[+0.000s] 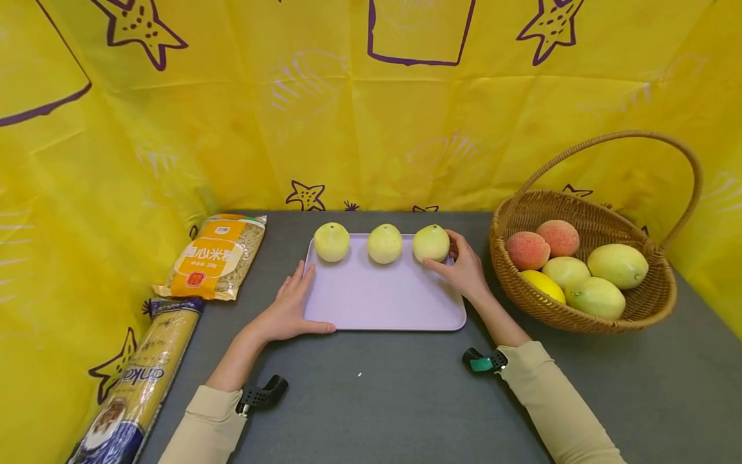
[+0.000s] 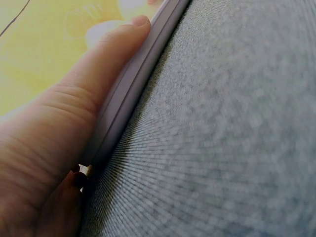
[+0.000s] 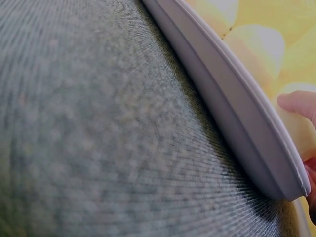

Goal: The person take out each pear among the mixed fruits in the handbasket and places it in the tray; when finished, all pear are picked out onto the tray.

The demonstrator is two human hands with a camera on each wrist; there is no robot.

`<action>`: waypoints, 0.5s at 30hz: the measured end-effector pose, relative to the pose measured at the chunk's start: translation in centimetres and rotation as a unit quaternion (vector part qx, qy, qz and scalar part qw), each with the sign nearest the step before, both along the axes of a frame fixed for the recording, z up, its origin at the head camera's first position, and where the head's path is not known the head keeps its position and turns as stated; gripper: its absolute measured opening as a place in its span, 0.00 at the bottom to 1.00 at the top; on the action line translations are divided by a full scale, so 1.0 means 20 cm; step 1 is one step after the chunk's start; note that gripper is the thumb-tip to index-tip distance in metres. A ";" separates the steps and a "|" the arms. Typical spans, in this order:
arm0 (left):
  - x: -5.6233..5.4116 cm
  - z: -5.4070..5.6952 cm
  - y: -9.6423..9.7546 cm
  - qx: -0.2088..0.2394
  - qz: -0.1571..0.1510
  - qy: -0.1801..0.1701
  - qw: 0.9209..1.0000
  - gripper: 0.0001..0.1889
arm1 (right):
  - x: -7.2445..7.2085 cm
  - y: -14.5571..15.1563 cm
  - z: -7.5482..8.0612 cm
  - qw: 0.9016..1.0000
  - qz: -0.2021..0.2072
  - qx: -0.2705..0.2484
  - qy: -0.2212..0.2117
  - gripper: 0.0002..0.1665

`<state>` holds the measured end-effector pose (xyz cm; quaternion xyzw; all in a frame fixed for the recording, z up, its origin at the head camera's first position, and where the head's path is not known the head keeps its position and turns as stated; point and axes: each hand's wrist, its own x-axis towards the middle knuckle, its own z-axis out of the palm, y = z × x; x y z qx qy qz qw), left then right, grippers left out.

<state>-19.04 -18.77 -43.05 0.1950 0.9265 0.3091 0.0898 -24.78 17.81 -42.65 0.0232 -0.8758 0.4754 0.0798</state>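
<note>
Three round yellow-green fruits stand in a row along the far side of a pale lilac tray (image 1: 382, 299): a left fruit (image 1: 332, 242), a middle fruit (image 1: 385, 243) and a right fruit (image 1: 431, 243). My right hand (image 1: 464, 267) holds the right fruit between thumb and fingers, reaching over the tray's right side. At the near left corner, my left hand (image 1: 290, 309) rests against the tray, its thumb lying along the front edge and its fingers up the left side. The left wrist view shows that thumb (image 2: 94, 74) touching the rim.
A wicker basket (image 1: 643, 319) with a tall handle holds peaches, a yellow fruit and several yellow-green fruits at the right. On the left lie an orange-labelled food bag (image 1: 211, 258) and a long pasta packet (image 1: 145, 380). Yellow patterned cloth (image 1: 371, 129) backs the grey table (image 1: 377, 419).
</note>
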 end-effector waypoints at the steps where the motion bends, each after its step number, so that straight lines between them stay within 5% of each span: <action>1: 0.00 0.00 0.00 0.000 0.000 -0.001 1.000 0.69 | 0.00 0.00 0.00 1.000 0.001 -0.001 0.002 0.50; 15: 0.00 0.00 0.00 0.004 0.006 -0.006 1.000 0.64 | 0.09 -0.04 0.14 0.992 0.019 0.018 0.122 0.46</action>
